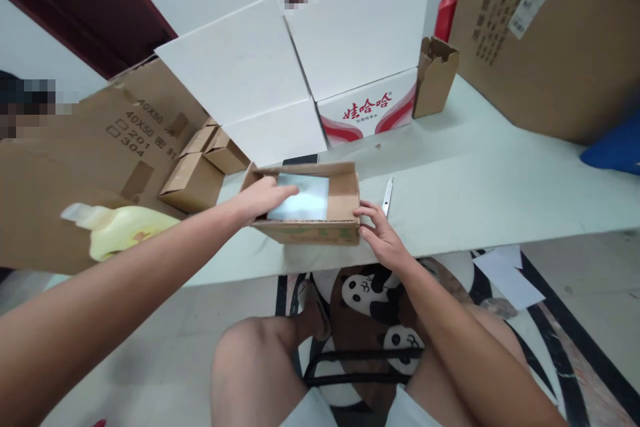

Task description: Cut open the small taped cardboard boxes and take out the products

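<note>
A small open cardboard box (305,233) is held at the front of the table, its open side facing me. Inside it, toward the left, is a flat, glossy pale blue piece (313,199); whether it is a sheet or a packet I cannot tell. My left hand (265,197) grips this piece at its left edge, one digit lying across its top and the other fingers mostly hidden. At the box's right end, my right hand (380,233) has its fingers curled on the edge. A box cutter (388,196) lies just right of the box.
A yellow bottle (130,227) is by my left forearm. Brown boxes (195,180) stand behind it. White panels (360,27) and a red-and-white carton (370,110) line the back. Large cardboard (540,47) and a blue object (617,147) are right. Two people are partly visible beyond.
</note>
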The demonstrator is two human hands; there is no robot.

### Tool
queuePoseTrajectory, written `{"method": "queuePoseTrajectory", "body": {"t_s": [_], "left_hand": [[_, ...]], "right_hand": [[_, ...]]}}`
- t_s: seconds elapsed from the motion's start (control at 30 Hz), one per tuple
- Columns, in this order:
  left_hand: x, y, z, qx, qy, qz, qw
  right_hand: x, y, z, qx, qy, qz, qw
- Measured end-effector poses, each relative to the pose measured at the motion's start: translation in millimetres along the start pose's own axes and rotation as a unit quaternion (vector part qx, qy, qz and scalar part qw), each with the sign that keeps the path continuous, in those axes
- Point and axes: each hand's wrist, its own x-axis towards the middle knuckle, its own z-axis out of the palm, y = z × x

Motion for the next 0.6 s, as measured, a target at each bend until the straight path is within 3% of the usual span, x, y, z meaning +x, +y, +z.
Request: {"method": "queuePoseTrajectory", "body": {"t_s": [0.23, 0.37, 0.47, 0.53, 0.6], "left_hand": [[-22, 26, -20.9, 0.1, 0.036, 0.171, 0.98], [-29, 20, -15.5, 0.173, 0.056, 0.264, 0.947], [-27, 14, -6.1, 0.216, 0.055, 0.34, 0.914], [-22, 10, -2.0, 0.211, 0.029, 0.353, 0.911], [-15, 8, -2.0, 0.187, -0.008, 0.299, 0.936]], "right_hand": [[-1, -1, 1, -0.038, 0.029, 0.003, 0.999], [-3, -1, -2, -0.06, 0.049, -0.007, 0.997], [-3, -2, -1, -0.049, 0.024, 0.001, 0.999], [-4, -3, 3, -0.038, -0.014, 0.007, 0.999], [-4, -4, 6, -0.037, -0.045, 0.009, 0.998]]}}
